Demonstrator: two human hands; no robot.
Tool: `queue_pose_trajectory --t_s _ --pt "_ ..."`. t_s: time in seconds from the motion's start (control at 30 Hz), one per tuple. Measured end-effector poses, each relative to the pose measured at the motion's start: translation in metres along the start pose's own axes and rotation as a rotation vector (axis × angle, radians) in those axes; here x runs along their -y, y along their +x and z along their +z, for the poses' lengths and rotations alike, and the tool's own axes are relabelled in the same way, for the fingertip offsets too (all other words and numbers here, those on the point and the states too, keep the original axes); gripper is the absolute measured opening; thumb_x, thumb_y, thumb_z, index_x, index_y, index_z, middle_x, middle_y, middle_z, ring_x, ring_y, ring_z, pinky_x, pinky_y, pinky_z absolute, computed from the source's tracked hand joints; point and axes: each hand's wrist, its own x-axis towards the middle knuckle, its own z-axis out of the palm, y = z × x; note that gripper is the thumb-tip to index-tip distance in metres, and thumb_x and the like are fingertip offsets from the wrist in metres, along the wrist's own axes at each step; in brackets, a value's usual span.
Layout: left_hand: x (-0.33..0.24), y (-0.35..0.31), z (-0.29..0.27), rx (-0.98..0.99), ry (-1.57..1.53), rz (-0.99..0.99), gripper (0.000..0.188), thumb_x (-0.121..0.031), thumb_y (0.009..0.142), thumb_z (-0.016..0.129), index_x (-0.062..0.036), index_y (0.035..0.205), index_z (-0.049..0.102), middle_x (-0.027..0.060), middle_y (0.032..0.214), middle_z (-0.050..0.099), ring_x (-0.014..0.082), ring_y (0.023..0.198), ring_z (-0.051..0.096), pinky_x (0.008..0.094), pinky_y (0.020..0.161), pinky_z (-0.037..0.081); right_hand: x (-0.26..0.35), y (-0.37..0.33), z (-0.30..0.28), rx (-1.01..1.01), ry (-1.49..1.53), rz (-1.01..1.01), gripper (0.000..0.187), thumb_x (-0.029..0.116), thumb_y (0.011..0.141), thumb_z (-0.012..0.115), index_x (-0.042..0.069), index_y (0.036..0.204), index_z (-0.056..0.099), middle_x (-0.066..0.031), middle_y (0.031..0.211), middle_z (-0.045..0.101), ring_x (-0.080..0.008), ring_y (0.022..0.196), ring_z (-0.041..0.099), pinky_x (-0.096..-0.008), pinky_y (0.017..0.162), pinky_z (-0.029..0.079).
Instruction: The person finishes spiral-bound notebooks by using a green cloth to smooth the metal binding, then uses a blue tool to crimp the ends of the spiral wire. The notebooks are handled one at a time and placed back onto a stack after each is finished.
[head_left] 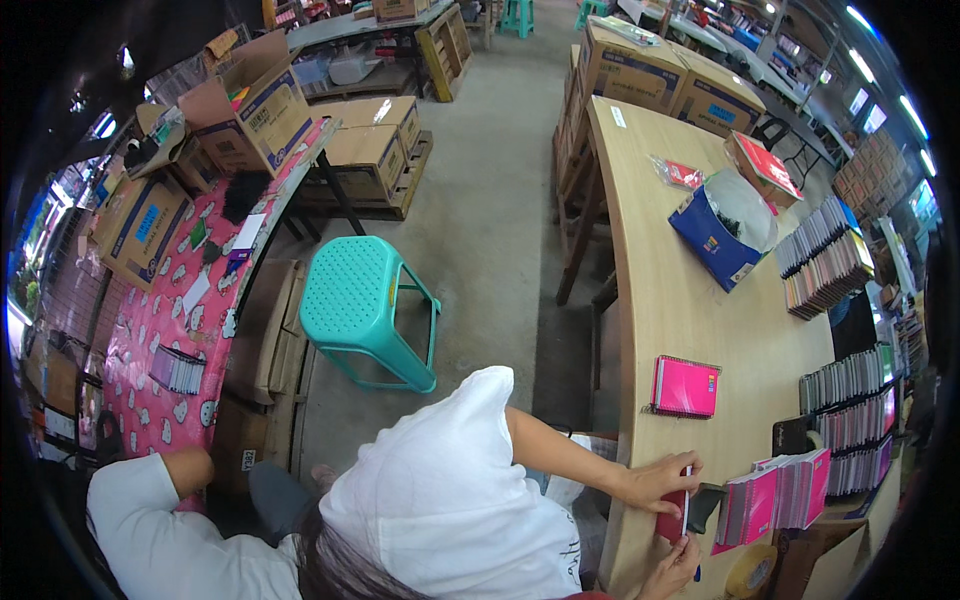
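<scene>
At four o'clock, the left hand pinched a red notebook, the right hand below gripping unclearly; a careless swing toward three o'clock could have toppled the pink spiral notebooks.

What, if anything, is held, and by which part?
The left hand grips a dark red notebook by its upper end; the right hand is at its lower end.
</scene>
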Motion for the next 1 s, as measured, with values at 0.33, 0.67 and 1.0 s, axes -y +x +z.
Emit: queue_pose_trajectory --t_s 0.33,0.67,1.0 --pt "0.000 -0.005 -0.015 0.048 -0.051 0.097 0.046 -0.028 0.064 0.083 -0.0076 0.095 0.055 0.0141 0.107 0.040 0.0326 0.100 0.045 0.0420 0.083 0.040 -0.066 0.075 0.014 0.143 -0.137 0.171 0.063 0.053 0.097 0.041 -0.006 0.101 0.061 -0.0244 0.089 0.063 -0.0395 0.081 0.062 -0.0456 0.075 0.049" --pt "-0.002 -0.006 -0.031 0.045 -0.138 0.091 0.054 -0.026 0.054 0.088 -0.0063 0.090 0.052 0.0149 0.105 0.041 0.0332 0.095 0.046 0.0429 0.077 0.042 0.035 0.084 0.019 0.355 -0.733 0.262 0.061 0.037 0.080 0.061 0.001 0.130 0.053 -0.0241 0.143 0.031 -0.0423 0.130 0.039 -0.0492 0.090 0.050" --pt "0.002 0.013 -0.014 0.178 -0.237 0.019 0.057 -0.028 0.052 0.088 -0.0054 0.089 0.051 0.0155 0.106 0.043 0.0335 0.093 0.048 0.0429 0.077 0.043 -0.017 0.031 -0.042 0.548 0.382 -0.004 0.072 0.043 0.074 0.065 -0.003 0.128 0.053 -0.0122 0.126 0.055 -0.0261 0.121 0.050 -0.0371 0.100 0.039"
